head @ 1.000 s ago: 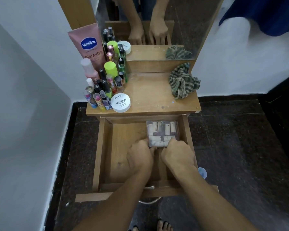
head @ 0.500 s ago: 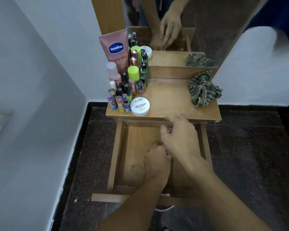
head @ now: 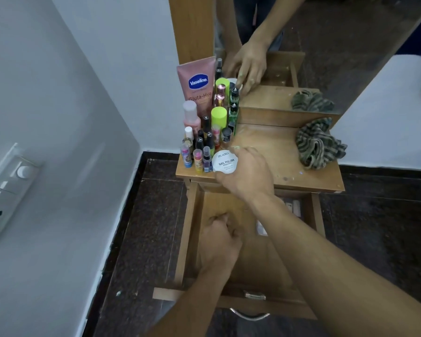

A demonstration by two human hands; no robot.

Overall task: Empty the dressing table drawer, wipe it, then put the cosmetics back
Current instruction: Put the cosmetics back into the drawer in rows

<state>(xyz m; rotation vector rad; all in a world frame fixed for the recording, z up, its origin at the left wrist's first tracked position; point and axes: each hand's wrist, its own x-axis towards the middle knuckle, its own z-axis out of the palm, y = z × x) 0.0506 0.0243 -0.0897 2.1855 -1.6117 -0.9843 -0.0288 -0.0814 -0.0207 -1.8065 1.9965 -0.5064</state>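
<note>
The wooden drawer (head: 192, 227) is pulled out under the dressing table top (head: 272, 147). My right hand (head: 248, 176) reaches over it and grips a white round nail polish remover tub (head: 225, 161) at the table's front edge. Inside the drawer my left hand (head: 219, 242) rests on the bare wooden floor, its fingers curled, with nothing visible in it. A clear box of pale tubes (head: 292, 206) lies at the drawer's right side, mostly hidden under my right forearm. Several small bottles and lipsticks (head: 204, 147) stand crowded on the table's left.
A pink Vaseline tube (head: 198, 83) leans against the mirror frame behind the bottles. A crumpled striped cloth (head: 319, 144) lies at the table's back right. The mirror (head: 326, 45) rises behind. A switch panel (head: 5, 190) is on the left wall. The drawer handle (head: 249, 314) sticks out toward me.
My right hand left the box in the drawer, rose to the table top and took hold of the white tub. My left hand stayed in the drawer. The view shifted left.
</note>
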